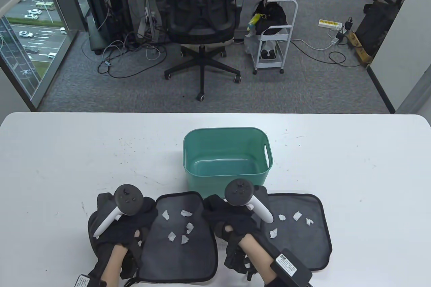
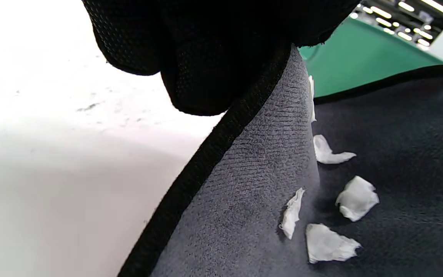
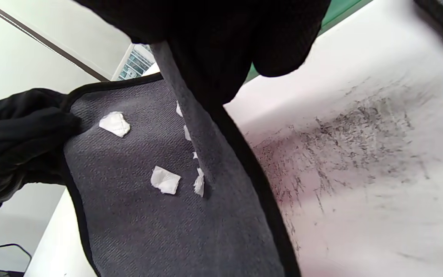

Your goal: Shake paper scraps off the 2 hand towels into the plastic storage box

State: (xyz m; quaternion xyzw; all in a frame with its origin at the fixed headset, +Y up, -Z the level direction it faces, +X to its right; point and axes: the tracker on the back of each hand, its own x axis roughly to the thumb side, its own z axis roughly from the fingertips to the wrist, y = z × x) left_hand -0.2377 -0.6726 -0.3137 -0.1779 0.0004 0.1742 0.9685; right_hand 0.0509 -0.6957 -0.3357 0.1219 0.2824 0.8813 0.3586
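Both hands are on the left hand towel point(image 1: 178, 236), which lies at the near edge of the table point(image 1: 67, 152) with its white paper scraps point(image 1: 178, 229) scattered across the middle. The left hand point(image 1: 124, 223) pinches the towel's left border, and the left wrist view shows the hem pulled up under the gloved fingers point(image 2: 198, 77). The right hand point(image 1: 232, 223) pinches the right border, the cloth rising into a ridge in the right wrist view. So this reads as the gathering step on the first towel: edges gripped, cloth just starting to lift. The second hand towel point(image 1: 299, 233) lies flat just beside it toward the table's right edge, still carrying its own scraps and partly under the right forearm. The green plastic storage box point(image 1: 227, 155) sits at mid-table, right behind the two towels, and looks empty. Next, I'd say, the cloth needs raising evenly so it sags and cradles the scraps, then carrying forward over the box rim before any shaking; tilt too early and bits could spill onto the table.
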